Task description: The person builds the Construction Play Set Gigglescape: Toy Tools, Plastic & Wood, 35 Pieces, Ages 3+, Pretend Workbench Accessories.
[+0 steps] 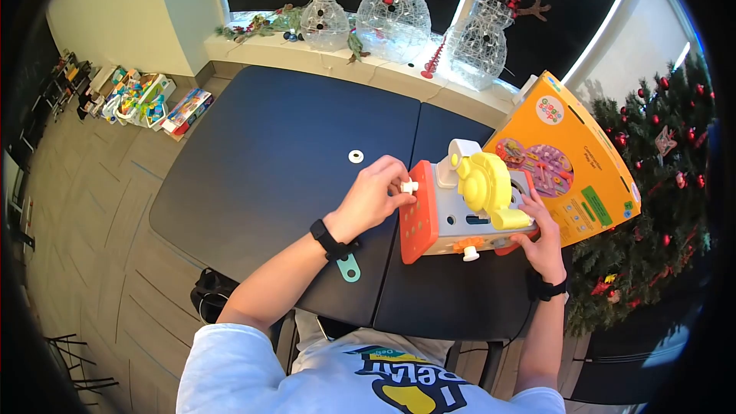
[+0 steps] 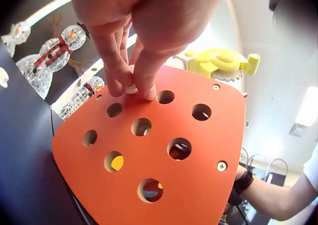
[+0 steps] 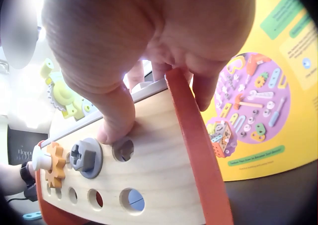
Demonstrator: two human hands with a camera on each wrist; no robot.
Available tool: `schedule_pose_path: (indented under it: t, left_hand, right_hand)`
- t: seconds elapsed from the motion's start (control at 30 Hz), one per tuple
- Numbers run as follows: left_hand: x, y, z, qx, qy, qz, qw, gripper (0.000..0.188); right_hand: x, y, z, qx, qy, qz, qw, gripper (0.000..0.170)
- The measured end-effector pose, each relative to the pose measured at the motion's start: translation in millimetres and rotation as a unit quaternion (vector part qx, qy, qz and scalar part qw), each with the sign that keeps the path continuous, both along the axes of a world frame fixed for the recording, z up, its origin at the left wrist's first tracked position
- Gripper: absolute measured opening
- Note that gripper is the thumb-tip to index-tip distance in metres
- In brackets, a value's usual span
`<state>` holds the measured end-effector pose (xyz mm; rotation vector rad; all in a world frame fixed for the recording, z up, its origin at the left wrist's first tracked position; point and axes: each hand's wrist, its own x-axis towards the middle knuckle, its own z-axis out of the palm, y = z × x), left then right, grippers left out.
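Note:
A toy workbench with red end panels (image 1: 418,218) and a grey top stands on the dark table. My left hand (image 1: 377,193) pinches a small white piece (image 1: 410,186) against the left red panel (image 2: 164,135), by its upper holes. My right hand (image 1: 543,236) grips the workbench's other end, thumb on the wooden side (image 3: 164,150) and fingers over the top edge. A yellow toy saw (image 1: 484,184) stands on top. On the wooden side are an orange gear (image 3: 55,165) with a white knob (image 3: 41,160) and a grey bolt (image 3: 86,158).
A white ring (image 1: 356,156) and a teal strip (image 1: 349,267) lie on the table (image 1: 284,146). Behind the workbench leans an orange box (image 1: 590,138). Wire snowmen (image 1: 393,23) line the sill, and a decorated tree (image 1: 667,207) stands at the right.

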<state>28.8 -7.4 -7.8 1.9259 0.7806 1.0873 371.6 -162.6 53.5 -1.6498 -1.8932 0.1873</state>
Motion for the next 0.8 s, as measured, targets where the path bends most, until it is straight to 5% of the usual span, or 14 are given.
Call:
schedule_pose_path:
  t: [0.17,0.3,0.37,0.47,0.63,0.8]
  left_hand:
    - [1,0,-12,-0.036,-0.018,-0.038,0.998,0.033]
    - [-6,-10,-18,-0.120,-0.041,-0.060,0.990,0.058]
    - [-16,-17,-12,-0.040,0.102,-0.092,0.990,0.076]
    - [-19,-32,-26,0.069,0.253,-0.125,0.957,0.108]
    - [-8,-54,-43,0.068,0.238,-0.123,0.961,0.101]
    - [-14,-49,-24,0.018,0.188,-0.168,0.967,0.092]
  right_hand:
    - [5,-3,-3,0.000,-0.025,0.019,1.000,0.066]
    - [3,-12,-32,0.071,0.211,0.017,0.975,0.083]
    - [-5,-17,-47,0.095,0.394,0.038,0.913,0.090]
    - [20,-38,-72,-0.137,0.483,-0.020,0.865,0.086]
    - [25,-47,-99,-0.182,0.407,-0.090,0.891,0.041]
    - [17,-55,-75,-0.140,0.374,-0.076,0.914,0.039]
